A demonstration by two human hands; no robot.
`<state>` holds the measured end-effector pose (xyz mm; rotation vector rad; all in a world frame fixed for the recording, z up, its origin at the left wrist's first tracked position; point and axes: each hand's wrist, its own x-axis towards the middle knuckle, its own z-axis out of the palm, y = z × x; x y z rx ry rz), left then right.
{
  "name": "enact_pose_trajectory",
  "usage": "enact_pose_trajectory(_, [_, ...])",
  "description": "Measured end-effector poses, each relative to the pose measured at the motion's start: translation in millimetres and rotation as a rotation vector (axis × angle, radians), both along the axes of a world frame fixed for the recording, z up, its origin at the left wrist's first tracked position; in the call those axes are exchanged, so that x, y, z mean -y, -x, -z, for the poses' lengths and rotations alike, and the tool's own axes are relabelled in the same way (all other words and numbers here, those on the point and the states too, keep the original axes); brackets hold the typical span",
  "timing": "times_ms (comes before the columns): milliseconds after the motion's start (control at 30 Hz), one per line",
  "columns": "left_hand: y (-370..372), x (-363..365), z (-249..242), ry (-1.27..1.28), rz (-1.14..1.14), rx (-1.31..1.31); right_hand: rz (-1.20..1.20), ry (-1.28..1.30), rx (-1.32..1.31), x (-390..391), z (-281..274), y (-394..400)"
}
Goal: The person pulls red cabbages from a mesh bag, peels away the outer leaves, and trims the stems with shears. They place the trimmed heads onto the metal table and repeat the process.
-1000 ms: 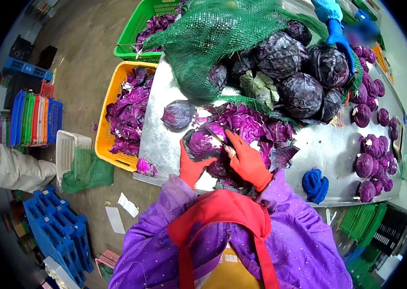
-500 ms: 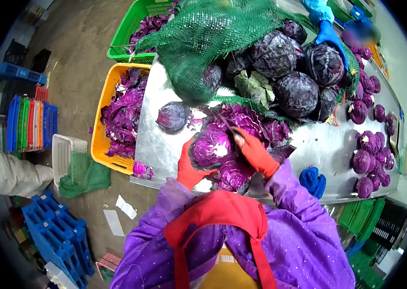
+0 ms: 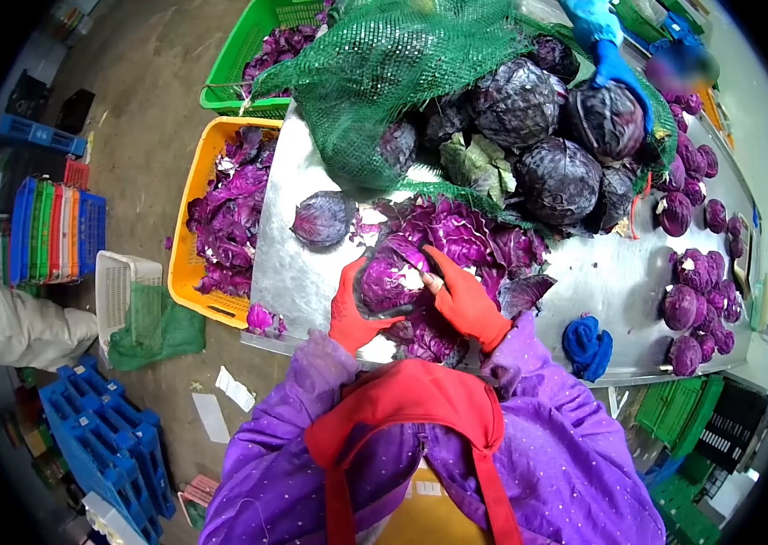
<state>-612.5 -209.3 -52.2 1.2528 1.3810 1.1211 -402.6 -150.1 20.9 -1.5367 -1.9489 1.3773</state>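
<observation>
In the head view, the person is leaning over the metal table (image 3: 597,272), and the purple cabbage (image 3: 390,270) is sitting between the two hands near the table's front edge, its pale stem end facing the right hand. The left hand (image 3: 353,309) is cupping the cabbage from the left, fingers curving around its side and thumb spreading along its near side, so the grip is opening about as wide as the cabbage. The right hand (image 3: 466,304) is reaching in from the other side, its forefinger stretching out fairly straight and its thumb lying near the stem; whether those fingers are gripping a tool, one cannot tell.

Good handling here is probably calling for the left palm to be bearing the weight, with its thumb lying clear of the stem. Turning the cabbage in that palm would be gentler than squeezing it, since tight fingers might be bruising the leaves. Small, light movements of the right hand would be safest. Loose leaves (image 3: 452,232) are lying just beyond the hands, so a steady hold would be helping the cabbage avoid slipping among them.
</observation>
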Motion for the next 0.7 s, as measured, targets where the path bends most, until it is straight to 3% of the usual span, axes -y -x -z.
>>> enact_pose_trajectory(67, [-1.6, -1.6, 2.4, 0.008, -0.017, -0.002, 0.072, 0.102, 0.002, -10.2, -6.3, 2.2])
enact_pose_trajectory(100, [0.7, 1.2, -1.1, -0.071, 0.028, -0.074, 0.255, 0.094, -0.076, -23.6, 13.8, -3.7])
enact_pose_trajectory(133, [3.9, 3.1, -4.8, -0.157, 0.071, -0.148, 0.212, -0.001, -0.097, -26.1, 29.5, -10.7])
enact_pose_trajectory(233, [9.4, 13.3, -2.1, -0.042, 0.063, 0.084, 0.112, -0.116, -0.267, -26.4, 41.4, -10.1])
enact_pose_trajectory(300, [14.2, 10.1, -15.6, 0.053, 0.065, 0.358, 0.126, -0.074, -0.226, -20.2, 19.5, -7.8])
enact_pose_trajectory(400, [9.6, 11.3, -41.4, 0.214, -0.077, 0.514, 0.091, -0.045, -0.236, -1.9, -15.6, 3.2])
enact_pose_trajectory(467, [4.9, 11.9, -32.4, 0.213, -0.136, 0.295, 0.082, 0.039, -0.231, 2.6, -21.9, 12.2])
enact_pose_trajectory(500, [4.5, 10.4, -29.5, 0.201, -0.141, 0.281, 0.152, -0.088, -0.313, 1.9, -6.4, 15.4])
enact_pose_trajectory(700, [5.8, 18.2, -13.7, 0.171, -0.111, 0.219, 0.129, 0.006, -0.277, 5.2, 19.9, 23.9])
